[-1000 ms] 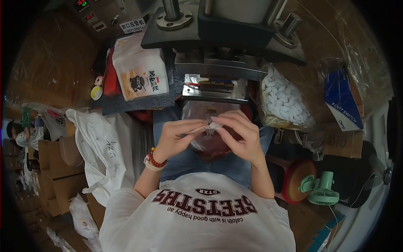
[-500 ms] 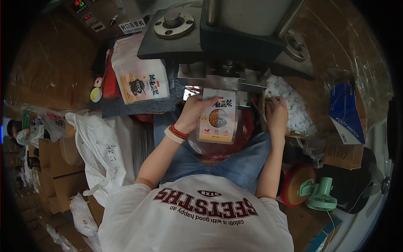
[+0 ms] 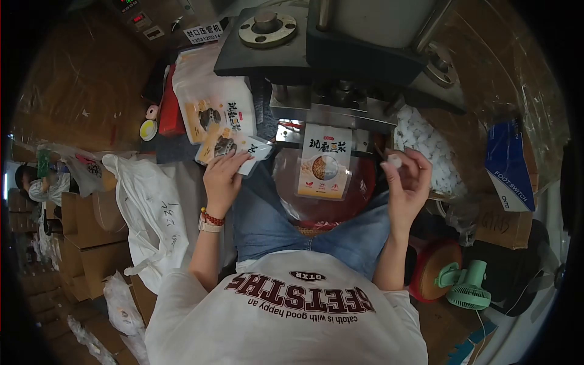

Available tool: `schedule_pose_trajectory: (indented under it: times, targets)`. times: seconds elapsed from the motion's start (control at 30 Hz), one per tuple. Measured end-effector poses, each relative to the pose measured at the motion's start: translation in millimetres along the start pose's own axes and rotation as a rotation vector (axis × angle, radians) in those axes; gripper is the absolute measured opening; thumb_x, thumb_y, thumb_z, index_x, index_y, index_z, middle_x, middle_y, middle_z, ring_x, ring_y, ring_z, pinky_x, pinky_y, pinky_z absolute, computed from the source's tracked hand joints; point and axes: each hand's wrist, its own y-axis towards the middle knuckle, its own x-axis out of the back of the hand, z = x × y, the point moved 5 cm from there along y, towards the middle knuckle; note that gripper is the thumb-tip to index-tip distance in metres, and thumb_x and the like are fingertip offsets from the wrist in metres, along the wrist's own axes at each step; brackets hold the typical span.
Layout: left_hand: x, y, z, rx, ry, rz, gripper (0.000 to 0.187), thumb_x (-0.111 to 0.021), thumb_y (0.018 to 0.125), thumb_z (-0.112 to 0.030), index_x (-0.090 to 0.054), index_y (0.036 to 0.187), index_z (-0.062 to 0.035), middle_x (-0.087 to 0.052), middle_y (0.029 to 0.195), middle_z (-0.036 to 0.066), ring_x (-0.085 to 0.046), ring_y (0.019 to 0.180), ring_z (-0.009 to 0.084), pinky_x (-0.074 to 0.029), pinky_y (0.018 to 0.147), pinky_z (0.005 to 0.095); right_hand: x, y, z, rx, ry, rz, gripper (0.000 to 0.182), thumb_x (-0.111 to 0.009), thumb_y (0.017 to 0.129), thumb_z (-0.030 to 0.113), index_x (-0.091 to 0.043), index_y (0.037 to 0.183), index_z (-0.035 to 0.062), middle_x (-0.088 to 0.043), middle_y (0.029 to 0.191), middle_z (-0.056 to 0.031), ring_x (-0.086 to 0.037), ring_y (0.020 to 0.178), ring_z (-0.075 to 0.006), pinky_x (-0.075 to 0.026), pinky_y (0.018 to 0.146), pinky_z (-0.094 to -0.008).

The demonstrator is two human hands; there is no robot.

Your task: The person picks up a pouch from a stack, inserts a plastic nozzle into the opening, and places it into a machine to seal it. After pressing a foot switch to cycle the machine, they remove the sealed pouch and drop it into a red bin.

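Observation:
My left hand (image 3: pixel 222 182) is closed on the near edge of a printed pouch (image 3: pixel 246 146), which bends up at the front of the pouch stack (image 3: pixel 228 91). Between finger and thumb of my right hand (image 3: pixel 409 182) is a small white plastic piece, seemingly a spout or cap (image 3: pixel 395 160). That hand is beside a heap of similar white pieces (image 3: pixel 426 152). Another printed pouch (image 3: pixel 324 173) hangs at the front of the press (image 3: pixel 331 112), its lower part over a red round surface (image 3: pixel 286 182). Neither hand touches it.
A control box (image 3: pixel 146 24) stands at the back left. On the right are a blue foot-switch box (image 3: pixel 510 164) and a green fan (image 3: pixel 469 289). A white sack (image 3: pixel 152 213) lies at the left, near cardboard boxes (image 3: pixel 91 237).
My left hand has let go of the pouch at the press and moved left to a pouch at the stack. My right hand has lifted slightly with a white piece. The view has shifted a little.

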Motion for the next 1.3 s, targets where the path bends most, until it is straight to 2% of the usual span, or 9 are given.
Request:
schedule_pose_trajectory:
  times: [0.17,0.4,0.53,0.6,0.93,1.07,1.2,1.23,1.3]
  targets:
    - [31,19,-64,-0.014,-0.312,-0.223,0.043,-0.055,0.065,0.007,-0.069,0.102,-0.0101,-0.070,0.101,0.005,-0.066,0.097,0.0240,-0.052,0.082,0.0333,-61,-19,47,0.547,-0.433,0.403,0.035,-0.067,0.072,-0.005,-0.059,0.106,-0.0022,-0.064,0.098,-0.0121,-0.062,0.084,-0.0292,-0.052,0.074,-0.0338]
    - [44,25,-120,-0.239,-0.551,-0.092,0.029,-0.064,0.070,0.001,-0.070,0.097,-0.0066,-0.070,0.090,0.009,-0.068,0.078,0.0237,-0.053,0.067,0.0281,-71,-32,57,0.607,-0.366,0.724,0.038,-0.072,0.071,0.005,-0.062,0.108,0.0006,-0.063,0.103,-0.0097,-0.058,0.085,-0.0253,-0.050,0.072,-0.0336]
    - [-4,30,-119,-0.020,-0.839,0.136,0.016,-0.067,0.080,-0.007,-0.070,0.095,-0.0022,-0.071,0.084,0.010,-0.066,0.066,0.0160,-0.049,0.060,0.0236,-60,-18,44,0.443,-0.374,0.591,0.041,-0.074,0.072,0.008,-0.062,0.110,0.0004,-0.063,0.103,-0.0104,-0.058,0.084,-0.0254,-0.049,0.076,-0.0331]
    - [-56,34,-106,0.478,-1.181,0.400,0.020,-0.067,0.087,-0.017,-0.071,0.093,0.0018,-0.071,0.081,0.007,-0.062,0.064,0.0090,-0.046,0.058,0.0212,-42,-5,38,0.351,-0.503,0.294,0.036,-0.075,0.072,0.008,-0.064,0.105,-0.0002,-0.064,0.094,-0.0094,-0.058,0.083,-0.0234,-0.048,0.078,-0.0312]
    - [-92,87,-95,0.752,-1.697,0.441,0.032,-0.067,0.087,-0.016,-0.060,0.109,0.0055,-0.067,0.101,0.013,-0.067,0.084,0.0154,-0.054,0.074,0.0266,33,45,-60,0.212,-1.083,0.099,0.024,-0.060,0.085,0.009,-0.059,0.108,0.0020,-0.060,0.103,-0.0159,-0.060,0.082,-0.0362,-0.049,0.071,-0.0424]
    - [-69,82,-84,0.658,-1.485,0.438,0.043,-0.067,0.087,-0.022,-0.056,0.118,0.0069,-0.065,0.108,0.011,-0.063,0.096,0.0151,-0.051,0.081,0.0272,35,47,-68,-0.004,-1.054,0.194,0.022,-0.059,0.086,0.008,-0.059,0.107,0.0011,-0.059,0.104,-0.0188,-0.060,0.085,-0.0371,-0.050,0.073,-0.0414]
    - [11,68,-40,0.247,0.373,-0.229,0.094,-0.078,0.069,-0.049,-0.035,0.141,-0.0080,-0.040,0.143,0.016,-0.041,0.130,0.0297,-0.030,0.103,0.0537,37,39,-48,0.104,-0.855,-0.020,0.018,-0.060,0.088,0.009,-0.060,0.104,0.0001,-0.060,0.105,-0.0156,-0.063,0.085,-0.0294,-0.051,0.073,-0.0358]
    - [6,55,-20,0.231,0.359,-0.160,0.093,-0.074,0.070,-0.050,-0.032,0.143,-0.0129,-0.027,0.151,0.011,-0.029,0.137,0.0292,-0.014,0.105,0.0638,36,33,-40,-0.022,-0.552,-0.100,0.017,-0.060,0.089,0.007,-0.060,0.104,-0.0005,-0.059,0.106,-0.0132,-0.063,0.087,-0.0244,-0.051,0.074,-0.0321]
    - [-6,23,4,0.137,0.341,-0.075,0.080,-0.074,0.072,-0.040,-0.039,0.139,-0.0127,-0.036,0.146,0.009,-0.036,0.134,0.0283,-0.020,0.105,0.0598,27,18,-29,-0.149,-0.245,-0.171,0.016,-0.061,0.089,0.006,-0.060,0.103,-0.0011,-0.059,0.107,-0.0108,-0.063,0.088,-0.0195,-0.050,0.076,-0.0284]
